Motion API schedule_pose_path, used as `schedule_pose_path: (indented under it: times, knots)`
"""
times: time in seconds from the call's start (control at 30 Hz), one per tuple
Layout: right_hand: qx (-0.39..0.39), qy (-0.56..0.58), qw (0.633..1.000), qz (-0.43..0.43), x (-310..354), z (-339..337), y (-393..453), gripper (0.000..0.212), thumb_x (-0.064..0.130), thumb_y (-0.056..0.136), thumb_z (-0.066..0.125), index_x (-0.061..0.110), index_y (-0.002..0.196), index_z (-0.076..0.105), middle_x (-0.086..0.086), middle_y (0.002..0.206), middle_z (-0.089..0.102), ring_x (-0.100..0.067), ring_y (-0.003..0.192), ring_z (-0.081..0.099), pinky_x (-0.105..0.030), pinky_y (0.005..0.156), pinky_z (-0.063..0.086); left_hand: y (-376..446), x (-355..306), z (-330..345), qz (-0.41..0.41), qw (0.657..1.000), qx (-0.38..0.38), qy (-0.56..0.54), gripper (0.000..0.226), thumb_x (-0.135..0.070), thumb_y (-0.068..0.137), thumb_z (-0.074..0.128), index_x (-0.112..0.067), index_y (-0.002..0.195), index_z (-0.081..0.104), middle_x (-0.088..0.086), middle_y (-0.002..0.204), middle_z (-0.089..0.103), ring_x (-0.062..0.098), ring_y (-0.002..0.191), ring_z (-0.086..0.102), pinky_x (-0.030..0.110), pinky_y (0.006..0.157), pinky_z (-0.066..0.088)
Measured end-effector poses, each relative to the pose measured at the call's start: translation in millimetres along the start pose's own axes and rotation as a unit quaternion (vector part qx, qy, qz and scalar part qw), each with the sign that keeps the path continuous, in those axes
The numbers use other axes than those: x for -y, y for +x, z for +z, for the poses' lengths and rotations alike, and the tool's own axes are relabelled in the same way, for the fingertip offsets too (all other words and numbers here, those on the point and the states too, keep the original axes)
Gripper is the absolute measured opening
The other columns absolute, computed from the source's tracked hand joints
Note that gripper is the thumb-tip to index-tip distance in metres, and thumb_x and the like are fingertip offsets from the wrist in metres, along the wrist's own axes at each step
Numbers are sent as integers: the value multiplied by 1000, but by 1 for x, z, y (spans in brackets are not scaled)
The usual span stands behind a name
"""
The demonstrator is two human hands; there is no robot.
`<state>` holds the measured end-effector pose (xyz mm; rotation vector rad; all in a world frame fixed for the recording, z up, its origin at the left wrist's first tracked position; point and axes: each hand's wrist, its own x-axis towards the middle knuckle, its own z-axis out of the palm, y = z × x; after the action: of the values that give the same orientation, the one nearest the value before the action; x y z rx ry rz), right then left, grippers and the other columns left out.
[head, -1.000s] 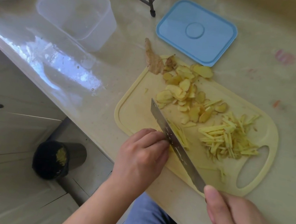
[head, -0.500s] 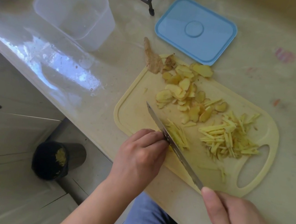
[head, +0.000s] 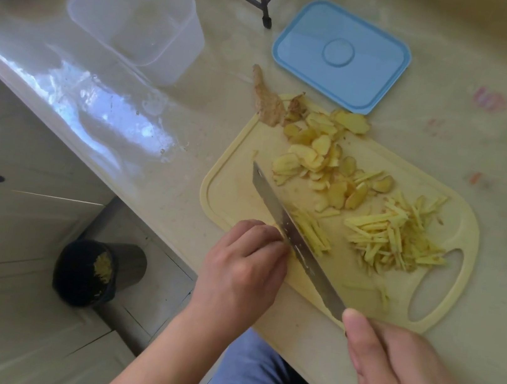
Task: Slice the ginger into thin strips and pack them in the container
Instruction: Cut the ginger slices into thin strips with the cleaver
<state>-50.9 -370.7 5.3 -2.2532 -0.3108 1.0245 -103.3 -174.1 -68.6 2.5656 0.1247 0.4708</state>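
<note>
**Yellow board, knife mid-cut on ginger**

Yellow board [head: 228, 194] sits on the counter [head: 453, 123], its handle hole to the right. Right hand [head: 408, 382] grips the knife [head: 297, 241] by the handle, thumb along the blade's heel; the blade runs diagonally across the board's near-left part. Left hand [head: 244, 269] has curled fingers pressed on a small bit of ginger right against the blade's left face; that bit is mostly hidden under the fingers. Fresh strips [head: 313, 232] lie just right of the blade. Larger strip pile [head: 393, 237] sits near the handle hole. Uncut slices [head: 322, 159] are spread over the board's far part, peel [head: 267, 100] at the far-left corner, partly off the board. Clear container [head: 134, 14] stands on the counter, far left, well apart from the board. Blue lid [head: 341, 55] lies flat just beyond the board. Bin [head: 95, 272] on the floor below the counter edge.
</note>
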Motion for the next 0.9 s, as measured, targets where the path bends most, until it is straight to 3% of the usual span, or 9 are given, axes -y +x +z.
schedule_pose_path:
  times: [0.3,0.5,0.9]
  knots:
    - [-28,-18,999,-20,-3,2,-1,71,81,74,12,18,73,47,-8,59,56,-15,49,50,-33,56,42,2,0,2,-5,1000,8,3,6,0,83,75,-4,86,77,5,91,71,26,85,65,33,75,54]
    - [-10,-18,1000,-10,-3,4,1,78,80,73,12,10,61,43,-6,56,56,-16,50,51,-32,56,40,4,1,4,-2,1000,4,3,4,0,83,74,-3,83,76,5,88,71,25,84,65,31,75,53]
    - [-20,-17,999,-18,-7,10,14,73,78,77,10,16,52,39,4,52,53,-12,50,49,-22,50,35,0,-7,-1,-2,1000,26,-2,6,-4,85,73,-6,87,78,2,94,73,22,84,66,28,78,54]
